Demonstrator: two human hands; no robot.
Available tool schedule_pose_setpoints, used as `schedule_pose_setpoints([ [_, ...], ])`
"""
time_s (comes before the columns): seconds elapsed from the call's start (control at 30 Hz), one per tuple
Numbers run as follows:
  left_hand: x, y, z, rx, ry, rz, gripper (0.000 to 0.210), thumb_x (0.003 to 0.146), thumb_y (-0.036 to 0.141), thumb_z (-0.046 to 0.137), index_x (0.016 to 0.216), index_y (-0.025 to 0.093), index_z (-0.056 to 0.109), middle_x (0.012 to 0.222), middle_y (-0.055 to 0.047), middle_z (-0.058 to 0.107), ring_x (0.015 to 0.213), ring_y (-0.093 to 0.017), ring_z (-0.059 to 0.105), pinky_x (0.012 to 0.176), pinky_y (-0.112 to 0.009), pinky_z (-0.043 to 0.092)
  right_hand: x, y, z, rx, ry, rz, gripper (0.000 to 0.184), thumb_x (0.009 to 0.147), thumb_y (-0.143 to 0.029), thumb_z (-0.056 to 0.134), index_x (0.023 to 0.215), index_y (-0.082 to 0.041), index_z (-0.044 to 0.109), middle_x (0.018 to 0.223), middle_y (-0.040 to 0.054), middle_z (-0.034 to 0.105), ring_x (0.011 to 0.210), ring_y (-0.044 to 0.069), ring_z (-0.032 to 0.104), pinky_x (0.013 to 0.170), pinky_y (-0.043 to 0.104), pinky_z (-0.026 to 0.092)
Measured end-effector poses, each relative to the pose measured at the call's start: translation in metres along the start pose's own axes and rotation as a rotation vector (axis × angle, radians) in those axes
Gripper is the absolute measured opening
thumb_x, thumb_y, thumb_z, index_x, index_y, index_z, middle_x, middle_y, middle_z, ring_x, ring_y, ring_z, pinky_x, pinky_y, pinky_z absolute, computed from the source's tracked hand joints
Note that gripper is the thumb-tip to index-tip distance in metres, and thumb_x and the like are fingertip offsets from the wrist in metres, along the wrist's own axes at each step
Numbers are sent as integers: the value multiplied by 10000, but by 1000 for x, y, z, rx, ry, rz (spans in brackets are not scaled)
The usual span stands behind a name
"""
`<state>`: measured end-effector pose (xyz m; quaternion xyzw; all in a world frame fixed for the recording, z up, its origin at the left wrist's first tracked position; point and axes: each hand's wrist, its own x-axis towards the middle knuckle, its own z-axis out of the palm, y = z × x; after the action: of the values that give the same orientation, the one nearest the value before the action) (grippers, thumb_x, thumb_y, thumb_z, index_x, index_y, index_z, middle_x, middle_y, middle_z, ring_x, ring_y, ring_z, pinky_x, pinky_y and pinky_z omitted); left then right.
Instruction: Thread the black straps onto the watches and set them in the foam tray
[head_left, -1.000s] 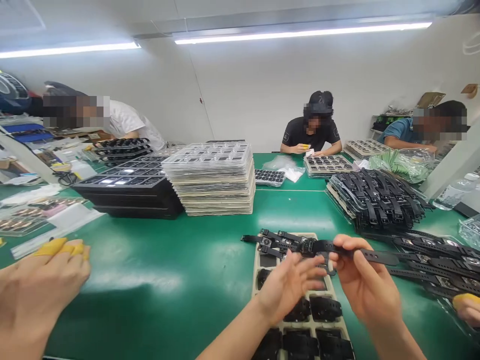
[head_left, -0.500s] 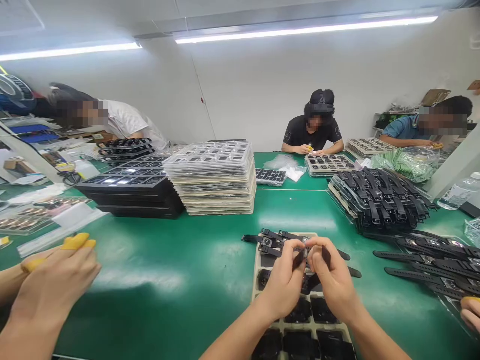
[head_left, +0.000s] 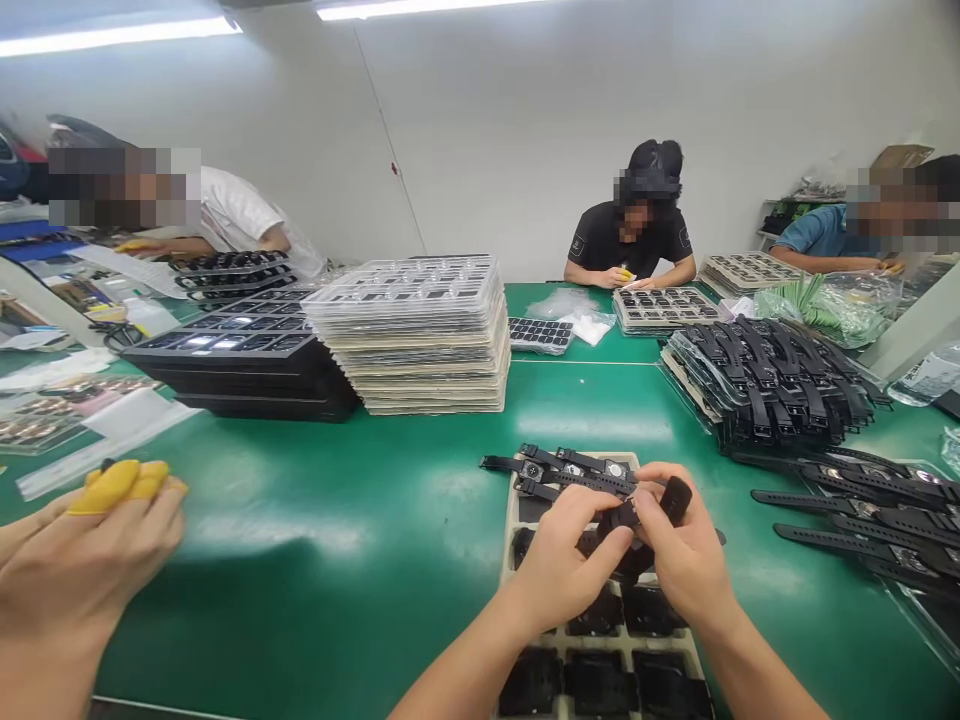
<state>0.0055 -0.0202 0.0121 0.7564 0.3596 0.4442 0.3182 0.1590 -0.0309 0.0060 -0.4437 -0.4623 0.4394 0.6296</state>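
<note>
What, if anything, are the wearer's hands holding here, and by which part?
Both the left hand and right hand pinch one black watch over the tray, by its folded strap near the case.

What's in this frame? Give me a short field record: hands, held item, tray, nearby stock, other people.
left hand: pinching a black watch strap, fingers curled on it
right hand: gripping the same strap, one strap end sticking up above the fingers
tray: beige compartment tray under both hands, folded black watches in its near cells
on tray's far end: flat watches laid across
nearby stock: pile of black watches to the right; stack of clear trays; black trays
surface: green table
others: co-worker's hand with yellow finger cots at left; three people seated further off
</note>
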Motion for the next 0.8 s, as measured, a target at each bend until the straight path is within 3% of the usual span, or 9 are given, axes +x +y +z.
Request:
schedule_pose_setpoints([
  [0.17,-1,0,0,-43,2,-22,170,911,273,650,1050,188,699,1025,-102,751,934,-235,680,858,-352,536,2,-1,-2,135,63,88,290,890,-485,729,1015,-264,589,721,-39,515,572,130,436,519,243,393],
  [0.27,-2,0,2,-94,-4,-97,157,906,263,642,1038,201,699,1012,-88,751,920,-233,676,860,-355,530,3,1,-1,151,65,66,254,921,-482,703,994,-269,587,689,-59,452,537,113,361,498,230,353],
  [0.33,-3,-1,6,-166,-2,-149,187,907,266,643,1078,209,691,1045,-83,736,953,-235,664,880,-356,519,2,3,0,97,36,38,246,940,-497,681,990,-274,592,746,-45,475,570,121,384,525,239,375],
  [0.4,-3,-3,11,-290,32,-199,220,931,326,640,1114,210,681,1019,-75,704,923,-220,643,847,-342,514,0,4,0,34,-19,21,270,954,-537,649,1047,-289,598,814,-27,500,626,139,426,567,259,405],
  [0.5,-2,-8,16,-631,134,-306,356,947,520,619,1104,204,660,757,2,556,659,-144,525,650,-285,465,-2,5,-1,22,-184,15,448,997,-677,447,1183,-296,591,772,-26,460,627,165,406,570,287,394],
  [0.6,-1,-11,18,-906,224,-385,468,894,627,652,1104,209,645,670,58,400,560,-100,388,576,-252,386,-5,6,0,-14,-286,42,524,1045,-654,292,1084,-257,631,701,-30,412,609,170,357,561,294,356],
  [0.7,-1,-10,18,-862,230,-382,500,890,669,626,1044,198,698,675,42,419,575,-98,368,568,-239,361,-10,7,7,-92,-191,61,388,1049,-576,410,926,-253,588,741,-19,454,655,170,397,573,272,370],
  [0.8,-5,-9,19,-702,223,-352,482,892,652,635,1054,209,736,804,-19,578,667,-128,475,613,-243,421,-12,11,14,-113,-93,48,357,1032,-574,454,878,-260,529,815,-5,484,742,182,451,613,256,427],
])
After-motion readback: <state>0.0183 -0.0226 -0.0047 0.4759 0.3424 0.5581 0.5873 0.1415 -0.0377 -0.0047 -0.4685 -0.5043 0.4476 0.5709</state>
